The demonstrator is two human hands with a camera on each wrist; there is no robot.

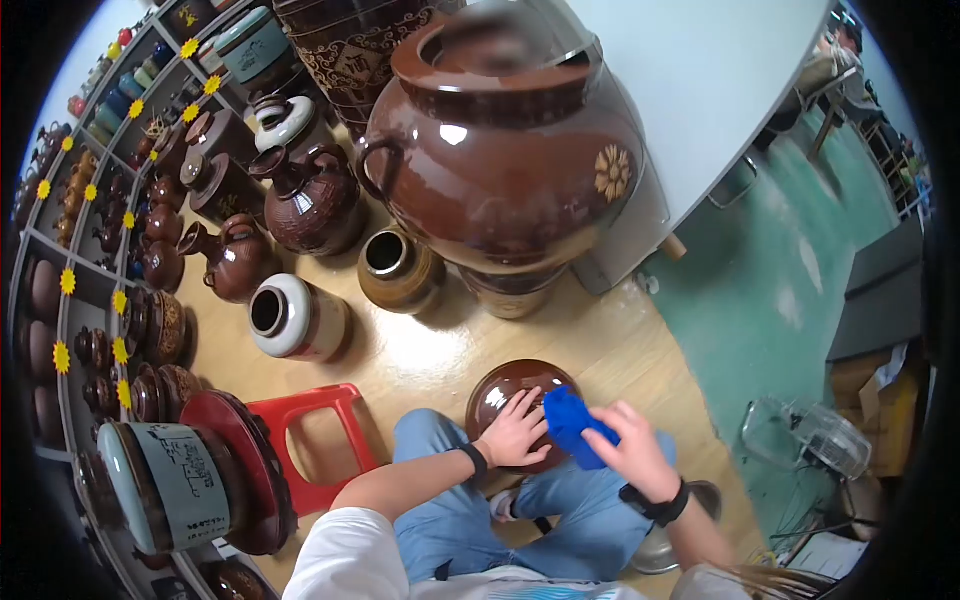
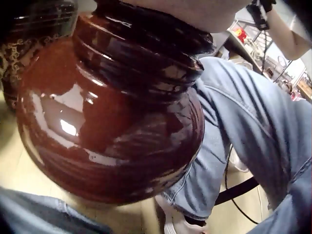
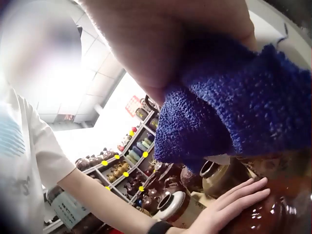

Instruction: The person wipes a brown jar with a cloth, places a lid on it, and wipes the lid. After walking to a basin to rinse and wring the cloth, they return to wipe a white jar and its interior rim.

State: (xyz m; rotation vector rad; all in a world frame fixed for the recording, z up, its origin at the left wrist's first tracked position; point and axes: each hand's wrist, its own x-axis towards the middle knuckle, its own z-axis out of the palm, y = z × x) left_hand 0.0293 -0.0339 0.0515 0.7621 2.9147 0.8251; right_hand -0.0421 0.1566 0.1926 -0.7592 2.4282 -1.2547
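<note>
A blue cloth [image 1: 572,420] over brown jar [image 1: 498,385]

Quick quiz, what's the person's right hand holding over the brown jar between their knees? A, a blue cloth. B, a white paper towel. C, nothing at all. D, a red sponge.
A: in the head view the right hand grips a blue cloth at the top of the brown jar, while the left hand rests flat on the jar.
</note>
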